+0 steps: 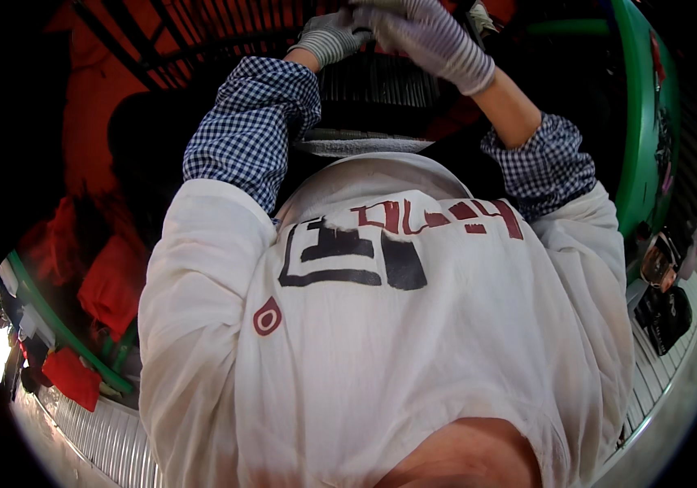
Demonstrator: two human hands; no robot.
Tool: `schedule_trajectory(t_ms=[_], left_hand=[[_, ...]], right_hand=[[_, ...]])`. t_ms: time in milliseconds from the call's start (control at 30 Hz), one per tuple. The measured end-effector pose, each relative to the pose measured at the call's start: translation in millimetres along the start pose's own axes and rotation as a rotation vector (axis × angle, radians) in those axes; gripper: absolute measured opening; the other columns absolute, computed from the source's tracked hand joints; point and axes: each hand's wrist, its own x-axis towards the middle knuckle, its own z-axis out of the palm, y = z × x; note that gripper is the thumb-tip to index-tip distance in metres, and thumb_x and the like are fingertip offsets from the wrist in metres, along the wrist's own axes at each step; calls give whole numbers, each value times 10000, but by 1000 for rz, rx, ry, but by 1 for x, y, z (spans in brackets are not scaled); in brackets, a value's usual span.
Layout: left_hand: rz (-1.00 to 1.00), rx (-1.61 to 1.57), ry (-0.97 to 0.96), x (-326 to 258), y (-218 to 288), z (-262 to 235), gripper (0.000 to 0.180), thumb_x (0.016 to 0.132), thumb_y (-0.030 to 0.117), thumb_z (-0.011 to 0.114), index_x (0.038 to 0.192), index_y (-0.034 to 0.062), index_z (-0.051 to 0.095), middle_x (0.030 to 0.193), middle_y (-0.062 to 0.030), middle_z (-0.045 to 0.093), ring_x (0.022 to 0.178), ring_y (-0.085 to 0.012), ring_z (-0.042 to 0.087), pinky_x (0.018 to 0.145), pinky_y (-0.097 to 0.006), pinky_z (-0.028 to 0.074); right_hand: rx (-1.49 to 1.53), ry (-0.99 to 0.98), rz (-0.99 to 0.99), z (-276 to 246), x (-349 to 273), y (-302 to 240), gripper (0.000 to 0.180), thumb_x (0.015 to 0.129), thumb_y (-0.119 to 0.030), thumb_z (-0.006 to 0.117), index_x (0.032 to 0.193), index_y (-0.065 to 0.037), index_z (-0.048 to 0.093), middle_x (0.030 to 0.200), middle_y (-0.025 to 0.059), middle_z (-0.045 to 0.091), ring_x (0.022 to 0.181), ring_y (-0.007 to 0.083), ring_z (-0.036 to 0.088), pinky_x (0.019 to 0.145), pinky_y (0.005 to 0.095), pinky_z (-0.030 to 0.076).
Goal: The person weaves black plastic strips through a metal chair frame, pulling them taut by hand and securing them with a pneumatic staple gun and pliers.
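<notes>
Both hands meet at the top edge, in grey gloves with striped cuffs. My left hand (332, 37) points right, its fingers bent together and partly covered by the other hand. My right hand (426, 41) reaches left across it with closed fingers, slightly blurred and cut by the frame's edge. What they hold, if anything, is hidden. Just below them is a dark bundle of thin strip-like pieces (381, 80), too dim to name. A black slatted rack or crate (194, 32) stands beside my left hand.
A green curved frame (641, 122) rises on the right, another green bar (63, 325) on the left. Red cloth or bags (112, 281) hang at the left. Below the hands lies a pale fuzzy edge (364, 146). A black item (664, 320) sits on ribbed metal at the right.
</notes>
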Motion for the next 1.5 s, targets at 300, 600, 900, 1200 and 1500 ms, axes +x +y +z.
schedule_trajectory(t_ms=[300,600,900,1200,1500], left_hand=[[110,627,279,-4,9,6,493,928,602,510,1173,208,678,1048,-27,703,923,-216,673,791,-439,543],[191,559,359,-8,3,10,487,917,604,530,1134,209,714,956,-63,731,842,-263,690,800,-456,537],[156,585,352,-6,3,8,505,907,629,527,1138,216,705,1031,-54,723,920,-261,672,882,-453,500],[206,560,484,-11,12,4,452,892,548,604,1219,241,655,1221,-25,655,1006,-249,661,915,-414,522],[27,455,8,8,15,3,396,950,393,583,1317,244,606,1303,-19,630,1119,-242,636,996,-394,497]], right_hand=[[433,433,201,-70,79,21,259,1031,-222,524,1091,-4,649,640,36,613,490,135,531,465,293,488],[-472,-218,684,-69,26,73,608,849,-527,703,1235,-59,667,1175,111,684,963,273,667,878,401,525],[-484,68,676,-39,30,125,378,859,-405,728,957,-41,718,921,127,716,861,257,665,804,373,526],[-1312,-434,95,-48,43,209,228,952,-214,565,1051,-86,726,1136,80,698,1043,257,656,859,385,534],[-1443,-720,461,-30,31,164,261,951,-176,527,1157,-111,673,1191,120,667,1094,280,635,870,410,524]])
